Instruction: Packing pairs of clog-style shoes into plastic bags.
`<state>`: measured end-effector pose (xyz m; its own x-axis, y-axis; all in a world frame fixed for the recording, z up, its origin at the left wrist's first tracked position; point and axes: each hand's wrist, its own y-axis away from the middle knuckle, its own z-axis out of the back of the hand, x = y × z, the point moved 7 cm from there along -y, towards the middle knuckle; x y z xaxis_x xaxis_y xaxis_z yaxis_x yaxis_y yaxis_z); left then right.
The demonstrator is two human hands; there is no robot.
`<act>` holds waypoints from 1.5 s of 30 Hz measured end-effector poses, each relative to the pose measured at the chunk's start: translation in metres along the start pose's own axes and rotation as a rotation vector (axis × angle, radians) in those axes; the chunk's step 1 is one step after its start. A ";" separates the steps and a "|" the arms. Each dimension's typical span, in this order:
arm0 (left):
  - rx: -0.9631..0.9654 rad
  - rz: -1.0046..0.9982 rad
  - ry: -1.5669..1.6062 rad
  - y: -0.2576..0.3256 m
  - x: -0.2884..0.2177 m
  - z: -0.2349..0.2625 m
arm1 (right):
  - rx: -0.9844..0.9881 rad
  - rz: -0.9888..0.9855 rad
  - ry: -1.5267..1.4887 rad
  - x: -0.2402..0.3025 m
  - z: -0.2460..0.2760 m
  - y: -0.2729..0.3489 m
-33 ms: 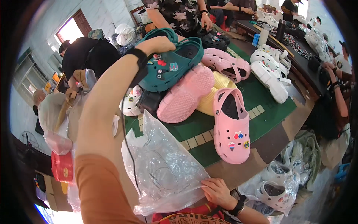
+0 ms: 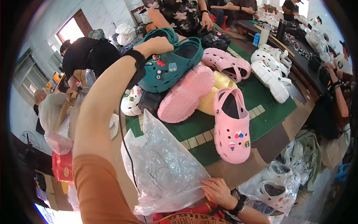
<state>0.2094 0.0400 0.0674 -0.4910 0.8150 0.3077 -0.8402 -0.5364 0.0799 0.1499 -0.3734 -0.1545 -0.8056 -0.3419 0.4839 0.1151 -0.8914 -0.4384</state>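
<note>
The left hand (image 2: 158, 44) is reaching far out over the table and closing its fingers around the heel end of a teal clog (image 2: 172, 66). The fingertips are curling out of sight behind the shoe's rim and strap, so the exact grip is hard to make out. A dark wristband is hiding the wrist, and a thin black cord is trailing down from it along the forearm. The teal clog is sitting tilted on top of the heap of shoes at the far left of the green mat (image 2: 268, 112), its upper dotted with small coloured charms too small to read. It is covering part of a black shoe beneath it and is lying just beside an overturned pink clog (image 2: 186, 95) showing its ridged sole.

The right hand (image 2: 218, 191) is resting at the near table edge, fingers loosely bent and pressing down the corner of a crumpled clear plastic bag (image 2: 164, 168). A faint printed outline is showing on the bag, but it is blurred. The bag is lying half on the mat and half on the brown tabletop.

An upright pink clog (image 2: 232, 128) with three small charms near its toe is lying just right of the bag. White clogs (image 2: 270, 76) are lining the mat's far right. More bagged white shoes (image 2: 276, 186) are sitting below the table edge, partly cut off.
</note>
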 end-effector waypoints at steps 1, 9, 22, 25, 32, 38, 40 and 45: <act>0.002 0.008 -0.004 -0.001 0.015 -0.008 | -0.001 0.007 -0.005 0.002 0.000 0.000; 0.067 -0.037 -0.158 -0.040 0.023 -0.037 | -0.026 0.030 0.000 0.002 0.001 0.001; -0.480 0.243 0.480 0.097 0.073 0.028 | -0.067 0.065 0.012 0.009 0.005 0.003; -0.571 0.192 1.059 0.160 0.093 0.039 | -0.092 0.028 0.030 0.011 0.006 0.003; -0.356 0.154 1.111 0.305 0.065 0.051 | -0.142 0.047 0.063 0.012 0.005 0.006; -0.154 0.198 0.715 0.407 0.029 0.012 | -0.141 0.012 0.076 0.013 0.002 0.006; -0.107 0.055 0.399 0.434 0.007 -0.010 | -0.249 -0.065 0.136 0.003 0.001 0.010; -0.026 -0.245 0.084 0.507 -0.067 -0.094 | -0.227 -0.109 0.257 -0.006 -0.005 0.011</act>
<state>-0.2055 -0.2664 -0.0018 -0.2886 0.9358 0.2025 -0.9414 -0.3159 0.1178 0.1535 -0.3798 -0.1659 -0.9293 -0.1362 0.3433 -0.0889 -0.8198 -0.5658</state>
